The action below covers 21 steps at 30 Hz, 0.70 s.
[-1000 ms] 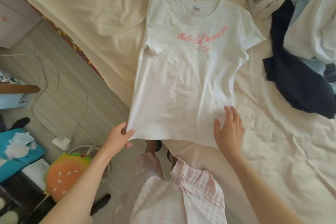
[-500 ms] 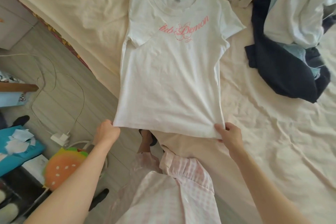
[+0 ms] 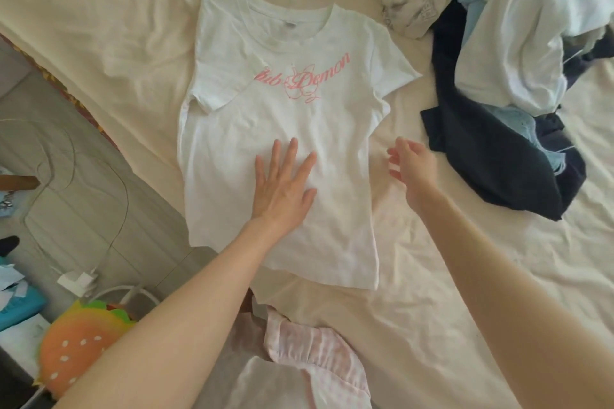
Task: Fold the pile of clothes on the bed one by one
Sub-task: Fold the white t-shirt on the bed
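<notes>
Risks first. The cream cotton bed sheet (image 3: 109, 26) is rumpled into soft ridges, so any fold pressed onto it may set crooked. The white short-sleeved T-shirt with pink script lettering (image 3: 285, 129) lies face up near the bed's edge, hem toward the person; a careless drag could slide its lower left corner off over the grey wood-look floor (image 3: 66, 156). Its left sleeve is already doubled under at the shoulder, likely to leave a lump if folded over as it is. Thin knit like this probably creeps under a moving palm and bunches rather than flattening.

The unfolded heap (image 3: 518, 70) sits well right of the shirt: dark navy cloth, pale blue and white pieces, all slack and tangled. The navy edge lies near the right hand; a sweep there could snag it.

Left hand (image 3: 282, 186): palm flat on the shirt's middle, fingers spread, gripping nothing. Right hand (image 3: 412, 163): off the shirt's right edge, above the sheet, fingers loosely curled and apart, empty.

Floor clutter: burger-shaped plush cushion (image 3: 76, 349), white charger block with cable (image 3: 76, 279).
</notes>
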Each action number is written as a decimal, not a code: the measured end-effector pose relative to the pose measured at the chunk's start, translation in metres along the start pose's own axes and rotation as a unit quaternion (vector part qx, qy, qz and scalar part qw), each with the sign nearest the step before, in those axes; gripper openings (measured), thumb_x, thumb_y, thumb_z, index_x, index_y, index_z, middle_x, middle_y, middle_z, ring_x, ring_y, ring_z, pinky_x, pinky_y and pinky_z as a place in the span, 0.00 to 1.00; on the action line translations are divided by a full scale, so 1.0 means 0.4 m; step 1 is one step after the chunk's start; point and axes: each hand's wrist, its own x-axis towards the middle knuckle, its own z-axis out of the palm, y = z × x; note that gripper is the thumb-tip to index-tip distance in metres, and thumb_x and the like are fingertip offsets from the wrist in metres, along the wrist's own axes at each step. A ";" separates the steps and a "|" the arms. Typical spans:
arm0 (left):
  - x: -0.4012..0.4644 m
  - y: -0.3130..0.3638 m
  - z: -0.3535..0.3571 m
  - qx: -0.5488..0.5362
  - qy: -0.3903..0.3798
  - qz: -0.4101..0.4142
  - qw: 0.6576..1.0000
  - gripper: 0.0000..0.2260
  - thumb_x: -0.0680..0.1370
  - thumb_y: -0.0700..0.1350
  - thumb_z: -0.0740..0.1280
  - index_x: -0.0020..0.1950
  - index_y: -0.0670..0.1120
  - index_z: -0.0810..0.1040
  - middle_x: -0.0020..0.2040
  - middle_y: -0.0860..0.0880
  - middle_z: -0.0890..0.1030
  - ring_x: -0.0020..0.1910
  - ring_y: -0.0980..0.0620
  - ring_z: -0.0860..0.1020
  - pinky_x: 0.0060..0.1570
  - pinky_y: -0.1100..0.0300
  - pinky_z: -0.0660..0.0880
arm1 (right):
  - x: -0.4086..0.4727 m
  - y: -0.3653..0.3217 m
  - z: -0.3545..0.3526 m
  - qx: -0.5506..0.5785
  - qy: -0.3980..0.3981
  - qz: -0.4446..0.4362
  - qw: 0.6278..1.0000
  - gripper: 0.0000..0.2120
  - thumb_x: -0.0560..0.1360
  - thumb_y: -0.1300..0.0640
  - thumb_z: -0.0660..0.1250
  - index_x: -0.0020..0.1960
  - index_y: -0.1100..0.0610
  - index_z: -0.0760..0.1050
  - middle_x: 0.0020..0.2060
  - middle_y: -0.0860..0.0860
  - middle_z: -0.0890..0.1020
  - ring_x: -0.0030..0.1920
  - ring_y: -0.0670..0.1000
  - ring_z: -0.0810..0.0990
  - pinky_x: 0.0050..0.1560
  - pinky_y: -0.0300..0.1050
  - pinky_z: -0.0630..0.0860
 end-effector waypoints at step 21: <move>0.091 -0.005 0.043 0.016 -0.113 -0.029 0.993 0.32 0.78 0.63 0.53 0.74 0.61 0.36 0.67 0.55 0.22 0.73 0.46 0.28 0.67 0.40 0.30 | 0.094 -0.122 0.029 0.334 -0.084 0.244 0.907 0.15 0.76 0.54 0.68 0.57 0.62 0.73 0.48 0.53 0.78 0.47 0.49 0.79 0.47 0.40 0.77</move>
